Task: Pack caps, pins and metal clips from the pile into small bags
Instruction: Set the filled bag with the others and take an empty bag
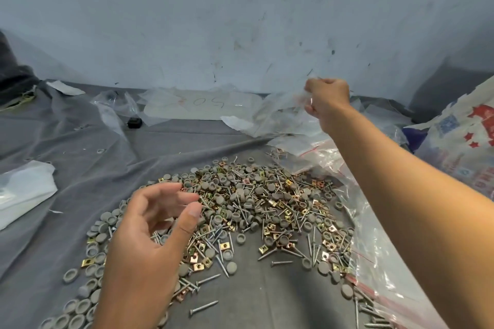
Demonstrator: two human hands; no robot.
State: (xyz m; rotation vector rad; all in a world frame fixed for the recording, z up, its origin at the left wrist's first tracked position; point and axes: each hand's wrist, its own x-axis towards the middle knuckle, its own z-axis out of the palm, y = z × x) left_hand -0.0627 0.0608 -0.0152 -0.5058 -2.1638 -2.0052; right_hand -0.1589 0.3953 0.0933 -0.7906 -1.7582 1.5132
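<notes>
A wide pile [256, 205] of grey round caps, silver pins and brass-coloured metal clips lies on a grey cloth [88, 168] in front of me. My left hand [152, 232] hovers over the pile's left side, fingers loosely curved, thumb near the fingertips, nothing visible between them. My right hand [327, 100] is stretched far forward at the wall and pinches a thin clear small bag [283, 109], lifting it off a heap of clear bags.
More clear bags with red zip strips [374, 248] lie along the right under my forearm. A printed sack [465, 141] stands at the far right. White plastic [24, 189] lies at the left, a small black object [134, 123] farther back. A stained wall rises behind.
</notes>
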